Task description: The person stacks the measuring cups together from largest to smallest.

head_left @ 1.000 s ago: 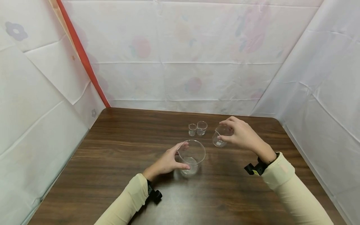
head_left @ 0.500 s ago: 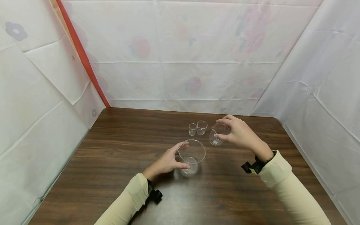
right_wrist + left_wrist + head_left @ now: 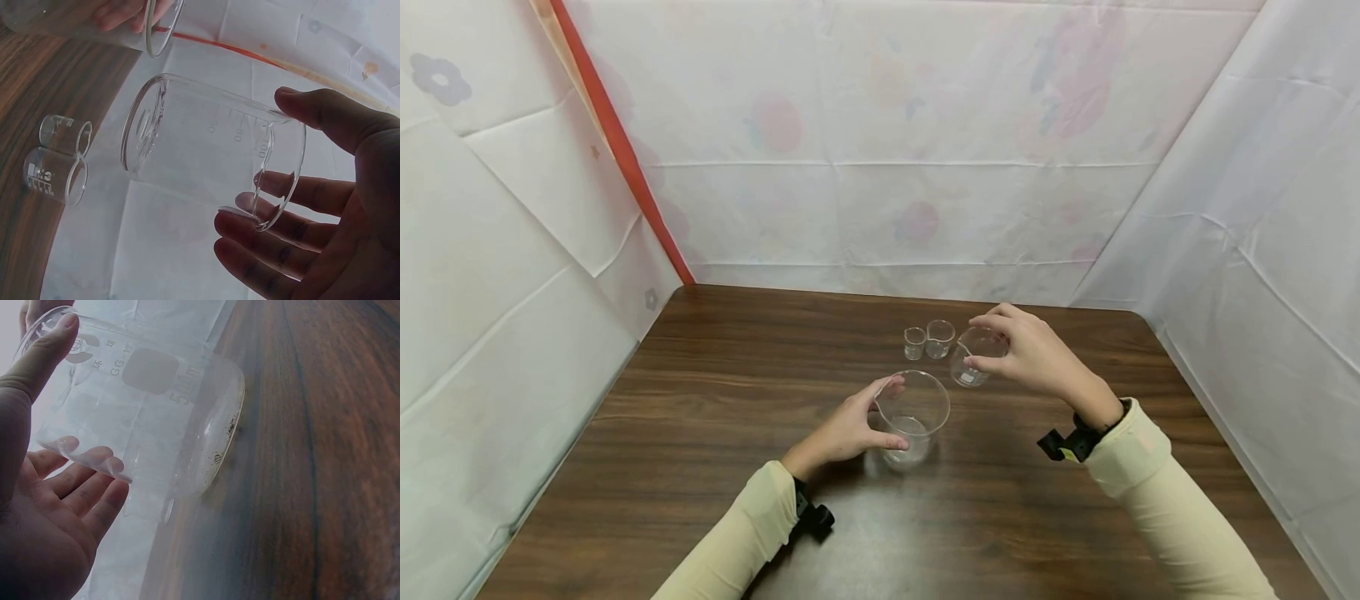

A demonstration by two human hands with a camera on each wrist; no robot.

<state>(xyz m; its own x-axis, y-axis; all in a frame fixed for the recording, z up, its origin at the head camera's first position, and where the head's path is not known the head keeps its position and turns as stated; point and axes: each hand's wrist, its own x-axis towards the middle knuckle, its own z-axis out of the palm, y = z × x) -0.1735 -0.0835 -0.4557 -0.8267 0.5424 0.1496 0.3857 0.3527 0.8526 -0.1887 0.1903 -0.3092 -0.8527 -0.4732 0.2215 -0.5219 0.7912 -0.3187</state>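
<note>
A large clear glass beaker (image 3: pixel 917 421) stands upright on the table. My left hand (image 3: pixel 846 427) holds its side, with the thumb on the near side and the fingers round the far side. White printing and dark specks near the base show on this beaker (image 3: pixel 156 394) in the left wrist view. My right hand (image 3: pixel 1033 350) grips a medium glass beaker (image 3: pixel 972 371) by its upper part, between thumb and fingers. Graduation marks show on this medium beaker (image 3: pixel 200 137) in the right wrist view, where its base looks raised off the table. Both beakers look empty.
Two small glass beakers stand side by side behind the large one: the smallest (image 3: pixel 913 344) on the left, a slightly bigger one (image 3: pixel 939 342) on the right. The brown wooden table (image 3: pixel 700 375) is bordered by white patterned cloth (image 3: pixel 865 208) at the back and sides.
My right hand has moved left with the medium beaker, bringing it closer to the large beaker and the small ones. The left hand and large beaker have stayed in place.
</note>
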